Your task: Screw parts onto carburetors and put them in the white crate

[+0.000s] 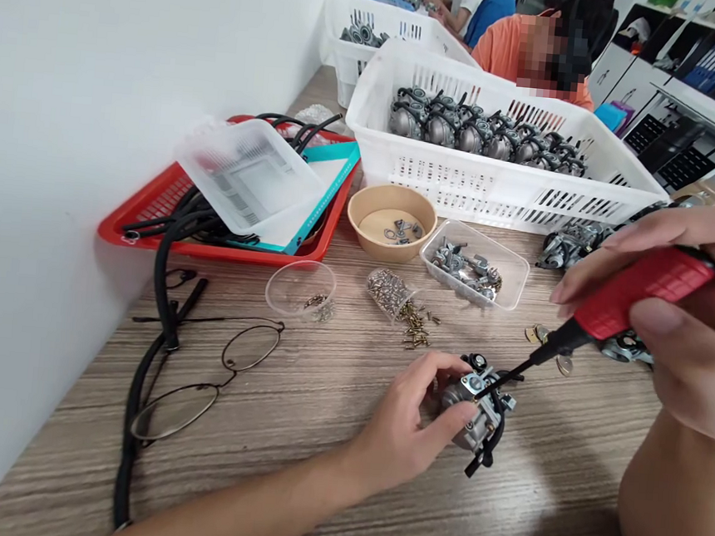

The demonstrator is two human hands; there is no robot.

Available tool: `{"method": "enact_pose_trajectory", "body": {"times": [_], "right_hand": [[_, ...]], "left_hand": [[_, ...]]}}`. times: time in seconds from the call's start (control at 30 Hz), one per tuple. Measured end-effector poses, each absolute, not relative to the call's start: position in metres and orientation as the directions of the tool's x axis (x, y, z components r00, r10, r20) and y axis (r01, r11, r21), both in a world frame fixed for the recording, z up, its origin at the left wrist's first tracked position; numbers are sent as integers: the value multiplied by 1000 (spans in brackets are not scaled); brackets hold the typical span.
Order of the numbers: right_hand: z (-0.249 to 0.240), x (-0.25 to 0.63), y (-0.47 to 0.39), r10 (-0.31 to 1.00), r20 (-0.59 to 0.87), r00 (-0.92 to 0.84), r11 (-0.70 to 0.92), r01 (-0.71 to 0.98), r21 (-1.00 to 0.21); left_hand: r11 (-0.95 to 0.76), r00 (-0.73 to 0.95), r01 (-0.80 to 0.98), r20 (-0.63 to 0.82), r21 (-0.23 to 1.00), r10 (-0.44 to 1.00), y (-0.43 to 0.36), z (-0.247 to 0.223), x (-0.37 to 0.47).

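Observation:
A small metal carburetor [479,433] with black hoses rests on the wooden table. Fingers and thumb of my left hand [403,422] are wrapped round its left side. Up at the right, my right hand [696,323] grips a red-handled screwdriver [646,293] with a black shaft. The shaft slants down to the left, and its tip meets the top of the carburetor beside a metal plate; whether it sits in a screw head I cannot tell. Left of the carburetor, small brass-coloured screws [416,327] spill from a tipped clear cup [389,294].
Behind are a tan bowl [390,250], a clear tray [516,274] of metal parts and a white crate [465,181] of carburetors. A red basket [209,250] with black hoses, a clear round tub [299,292] and eyeglasses [222,385] lie left. A person in orange [508,48] sits beyond.

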State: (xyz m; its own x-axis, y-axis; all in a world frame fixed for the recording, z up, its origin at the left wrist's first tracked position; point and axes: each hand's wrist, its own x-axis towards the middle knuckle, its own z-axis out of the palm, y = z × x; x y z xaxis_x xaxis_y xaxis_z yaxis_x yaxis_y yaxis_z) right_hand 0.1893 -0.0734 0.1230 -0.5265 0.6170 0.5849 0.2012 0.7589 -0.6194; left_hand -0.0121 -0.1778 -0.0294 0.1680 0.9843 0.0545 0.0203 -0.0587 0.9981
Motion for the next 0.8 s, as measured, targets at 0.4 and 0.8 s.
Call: {"method": "enact_pose_trajectory", "body": {"times": [0.4, 0.8], "right_hand": [[119, 191, -73, 565, 629, -534, 801, 173, -573], [122, 186, -82, 544, 660, -518, 835, 412, -364]], "left_hand": [[-123, 185, 28, 116, 992, 976, -180, -35, -14], [-90, 165, 47, 81, 995, 983, -179, -33, -12]]}}
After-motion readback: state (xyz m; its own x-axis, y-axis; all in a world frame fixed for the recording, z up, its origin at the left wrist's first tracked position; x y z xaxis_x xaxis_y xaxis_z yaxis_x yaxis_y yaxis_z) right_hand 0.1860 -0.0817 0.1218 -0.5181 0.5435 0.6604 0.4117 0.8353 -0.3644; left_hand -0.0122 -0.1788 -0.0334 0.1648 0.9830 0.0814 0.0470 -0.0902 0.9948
